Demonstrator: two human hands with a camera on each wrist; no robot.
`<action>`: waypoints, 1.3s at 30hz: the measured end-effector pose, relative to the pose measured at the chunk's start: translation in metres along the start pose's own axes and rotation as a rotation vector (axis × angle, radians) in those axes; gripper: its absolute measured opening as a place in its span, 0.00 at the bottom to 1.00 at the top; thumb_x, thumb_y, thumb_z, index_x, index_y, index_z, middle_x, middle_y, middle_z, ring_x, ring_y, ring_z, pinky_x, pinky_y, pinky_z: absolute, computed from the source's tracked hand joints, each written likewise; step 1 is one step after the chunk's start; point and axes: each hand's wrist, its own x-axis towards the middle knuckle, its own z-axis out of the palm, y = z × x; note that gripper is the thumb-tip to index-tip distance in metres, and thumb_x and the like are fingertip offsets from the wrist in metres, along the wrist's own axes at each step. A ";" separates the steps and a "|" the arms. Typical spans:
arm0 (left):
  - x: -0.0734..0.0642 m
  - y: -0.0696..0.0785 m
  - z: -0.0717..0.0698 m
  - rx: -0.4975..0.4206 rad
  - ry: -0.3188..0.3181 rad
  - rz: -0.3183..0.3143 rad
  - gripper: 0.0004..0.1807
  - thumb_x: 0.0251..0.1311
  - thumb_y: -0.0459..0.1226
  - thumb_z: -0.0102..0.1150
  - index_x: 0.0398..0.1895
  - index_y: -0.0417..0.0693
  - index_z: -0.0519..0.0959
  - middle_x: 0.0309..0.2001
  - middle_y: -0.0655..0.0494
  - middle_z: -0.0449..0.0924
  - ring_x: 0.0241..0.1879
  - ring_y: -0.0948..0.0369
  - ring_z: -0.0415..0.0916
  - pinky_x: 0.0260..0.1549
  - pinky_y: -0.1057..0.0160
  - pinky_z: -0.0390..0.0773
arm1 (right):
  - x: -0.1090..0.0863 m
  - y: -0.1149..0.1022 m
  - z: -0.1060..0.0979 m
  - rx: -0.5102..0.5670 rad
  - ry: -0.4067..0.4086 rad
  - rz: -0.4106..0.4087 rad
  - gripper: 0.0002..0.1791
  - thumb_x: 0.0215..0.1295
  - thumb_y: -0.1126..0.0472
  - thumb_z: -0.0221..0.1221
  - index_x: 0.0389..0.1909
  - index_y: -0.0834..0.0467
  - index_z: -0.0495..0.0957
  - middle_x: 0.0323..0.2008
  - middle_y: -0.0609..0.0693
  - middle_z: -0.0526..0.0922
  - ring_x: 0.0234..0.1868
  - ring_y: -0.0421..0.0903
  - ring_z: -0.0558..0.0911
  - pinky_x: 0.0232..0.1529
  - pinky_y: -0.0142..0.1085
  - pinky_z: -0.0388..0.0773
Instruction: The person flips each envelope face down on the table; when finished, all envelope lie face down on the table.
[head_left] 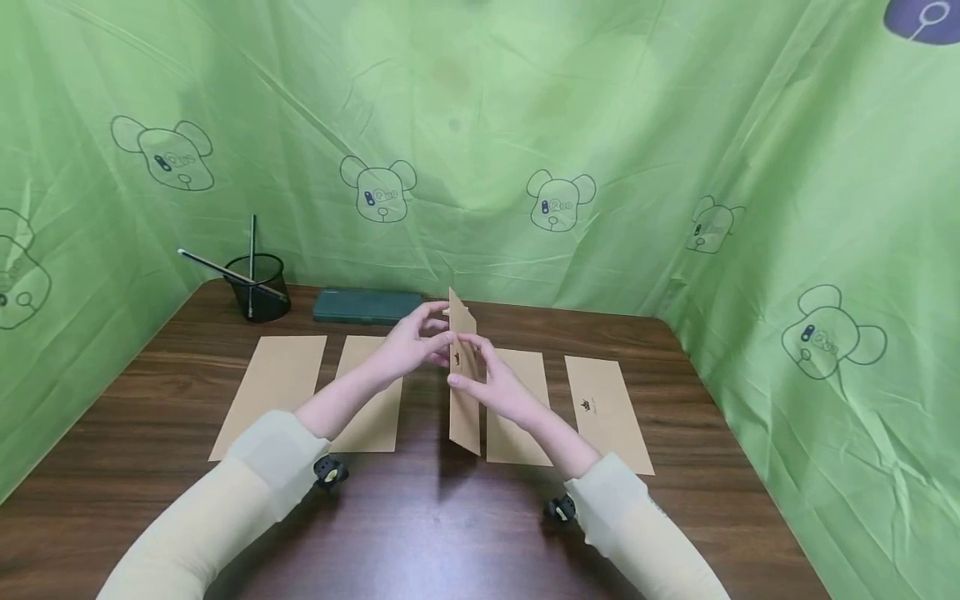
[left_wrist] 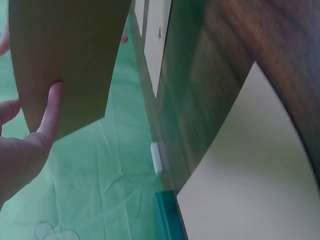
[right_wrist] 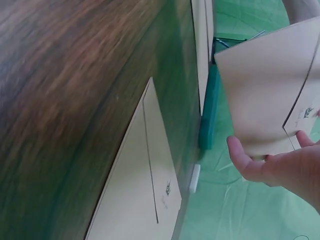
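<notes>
A brown paper envelope (head_left: 465, 400) stands on edge above the middle of the table, held between both hands. My left hand (head_left: 408, 343) grips it from the left, its thumb (left_wrist: 54, 100) lying along the plain face while other fingers reach past the edge. From the right, my right hand (head_left: 504, 387) holds it with thumb and fingers at the side bearing a flap and a small crown print (right_wrist: 308, 113). Flat on the table lie more such envelopes: two on the left, including one (head_left: 277, 387) farthest out, and two on the right, the outer one (head_left: 611, 425) with its crown showing.
At the back left is a black mesh pen cup (head_left: 258, 292) with pencils in it. A dark green case (head_left: 367, 306) lies along the back edge, and a small white block (left_wrist: 156, 157) sits near it. Green cloth (head_left: 465, 125) hangs around the wooden table (head_left: 420, 533).
</notes>
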 end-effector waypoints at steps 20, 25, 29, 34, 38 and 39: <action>-0.006 -0.001 0.013 0.053 -0.002 -0.041 0.36 0.63 0.42 0.58 0.70 0.43 0.55 0.65 0.39 0.64 0.55 0.43 0.73 0.46 0.44 0.78 | -0.016 -0.025 -0.010 0.232 -0.074 0.037 0.39 0.66 0.60 0.56 0.73 0.50 0.47 0.72 0.56 0.52 0.66 0.64 0.61 0.39 0.48 0.80; -0.014 0.009 0.012 0.088 0.005 -0.071 0.38 0.62 0.45 0.59 0.72 0.48 0.53 0.65 0.39 0.63 0.58 0.44 0.71 0.43 0.45 0.79 | -0.018 -0.026 -0.011 0.251 -0.074 0.053 0.39 0.66 0.63 0.56 0.74 0.49 0.48 0.71 0.57 0.54 0.62 0.61 0.67 0.34 0.41 0.80; -0.017 0.006 0.011 0.063 0.000 -0.070 0.40 0.61 0.44 0.60 0.73 0.52 0.52 0.65 0.37 0.62 0.56 0.42 0.72 0.43 0.43 0.78 | -0.020 -0.027 -0.011 0.245 -0.075 0.054 0.39 0.65 0.65 0.56 0.73 0.51 0.49 0.70 0.59 0.56 0.57 0.59 0.72 0.33 0.42 0.80; -0.020 -0.002 0.006 0.098 0.016 -0.056 0.43 0.57 0.41 0.65 0.73 0.54 0.52 0.63 0.37 0.63 0.49 0.46 0.76 0.40 0.44 0.80 | -0.024 -0.023 -0.012 0.234 -0.071 0.048 0.38 0.65 0.65 0.57 0.73 0.51 0.51 0.65 0.59 0.63 0.54 0.54 0.75 0.33 0.46 0.80; -0.017 -0.021 0.000 0.162 0.057 0.009 0.44 0.54 0.41 0.68 0.72 0.57 0.55 0.59 0.39 0.66 0.44 0.49 0.75 0.35 0.47 0.81 | -0.025 -0.017 -0.014 0.261 -0.053 0.040 0.38 0.64 0.67 0.57 0.72 0.51 0.53 0.55 0.61 0.71 0.46 0.48 0.78 0.30 0.42 0.80; -0.016 -0.026 -0.002 0.193 0.073 0.026 0.44 0.53 0.42 0.68 0.72 0.59 0.56 0.59 0.41 0.66 0.43 0.50 0.75 0.35 0.49 0.81 | -0.025 -0.016 -0.014 0.264 -0.048 0.038 0.38 0.63 0.68 0.58 0.72 0.52 0.53 0.54 0.61 0.72 0.43 0.47 0.79 0.29 0.44 0.80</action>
